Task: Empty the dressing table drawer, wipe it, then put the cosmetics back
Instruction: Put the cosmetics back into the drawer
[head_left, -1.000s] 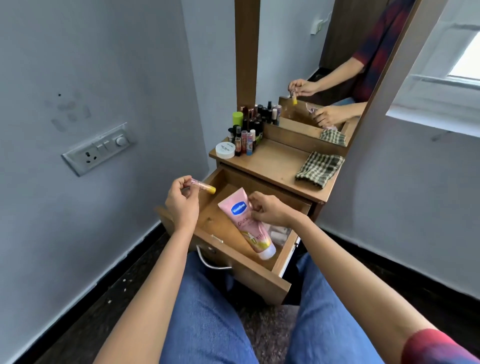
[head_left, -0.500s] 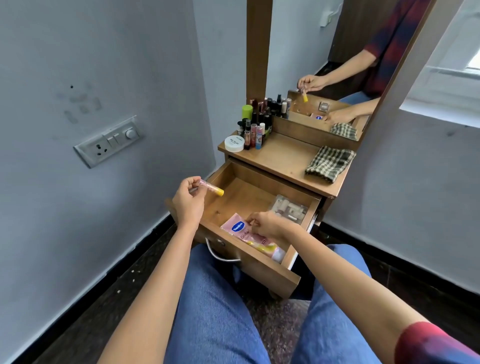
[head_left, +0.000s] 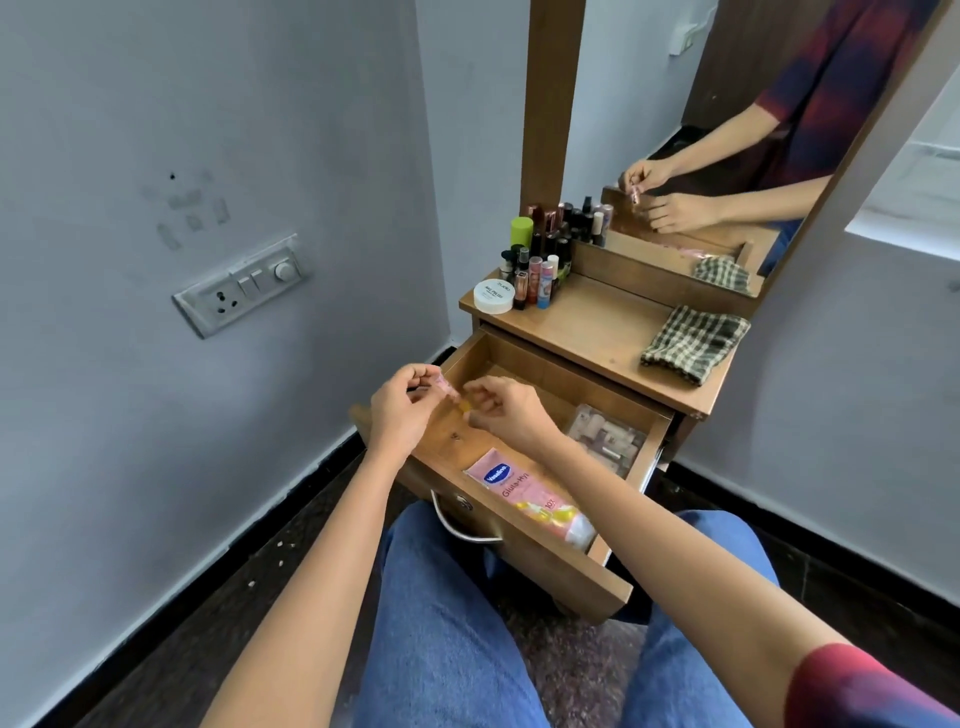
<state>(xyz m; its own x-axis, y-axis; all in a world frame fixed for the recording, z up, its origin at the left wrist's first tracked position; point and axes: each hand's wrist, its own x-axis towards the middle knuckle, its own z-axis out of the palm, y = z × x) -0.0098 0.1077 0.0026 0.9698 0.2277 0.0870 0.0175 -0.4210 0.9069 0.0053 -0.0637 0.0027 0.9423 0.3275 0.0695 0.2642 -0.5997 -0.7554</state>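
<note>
Balm (head_left: 448, 391) hangs over the open drawer (head_left: 545, 566), your left hand (head_left: 402, 410) pinching its pink end, your right hand (head_left: 506, 415) pinching its cap (head_left: 466, 407). Pull too hard and the cap could pop off and roll away.

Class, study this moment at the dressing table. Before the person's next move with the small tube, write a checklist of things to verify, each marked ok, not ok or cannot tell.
1. Drawer open: ok.
2. Tube held: ok; the left hand pinches it above the drawer.
3. Right hand gripping the yellow cap: cannot tell; it reaches the cap, but the grip is blurred.
4. Bare drawer floor below the tube: ok.
5. Drawer wiped: cannot tell; the cloth lies on the tabletop.
6. All cosmetics back: not ok; bottles stand on the tabletop, and only the Vaseline and a clear case show in the drawer.
</note>
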